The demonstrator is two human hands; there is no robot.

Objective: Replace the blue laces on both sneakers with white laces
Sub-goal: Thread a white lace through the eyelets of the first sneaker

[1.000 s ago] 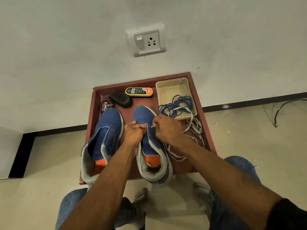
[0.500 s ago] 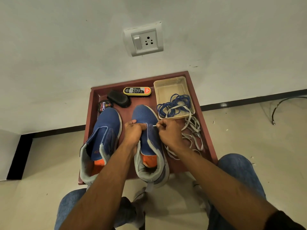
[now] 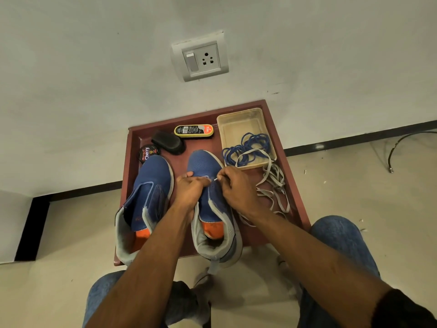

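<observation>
Right sneaker (image 3: 208,166), tray (image 3: 293,185) centre: left hand (image 3: 189,188) grips its upper; right hand (image 3: 236,188) pinches white lace (image 3: 272,185) tip at the eyelets. Blue laces (image 3: 250,147) in beige dish (image 3: 236,129), 1 o'clock; left sneaker (image 3: 151,183), 9 o'clock.

Home floor corner, wall socket (image 3: 200,59), tiled floor (image 3: 354,185), shoe-care tray (image 3: 300,200), polish tin (image 3: 149,153)

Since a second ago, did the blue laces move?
No. The blue laces still lie across the beige tray's near rim, same as before.

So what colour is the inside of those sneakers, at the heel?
Orange insoles inside grey lining, seen clearly in the head view.
</observation>
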